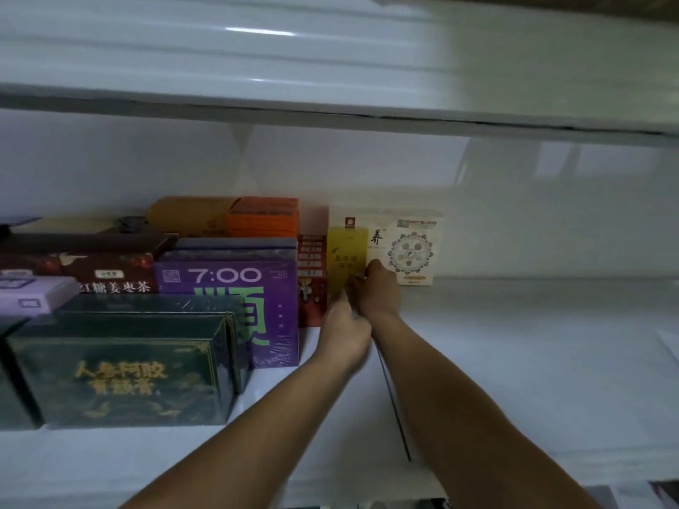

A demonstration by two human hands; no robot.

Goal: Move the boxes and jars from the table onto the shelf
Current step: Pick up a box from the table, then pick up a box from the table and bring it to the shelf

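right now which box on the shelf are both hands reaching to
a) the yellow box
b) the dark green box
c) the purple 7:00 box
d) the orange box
a: the left hand and right hand meet at the front of the yellow box, which stands between a red box and a white box with a round pattern.

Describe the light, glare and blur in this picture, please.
Head view: dim indoor light; a glare streak on the upper shelf board; motion blur smears the upper right corner and the left hand and right hand at the yellow box, so the grip is unclear; print on the purple box is readable.
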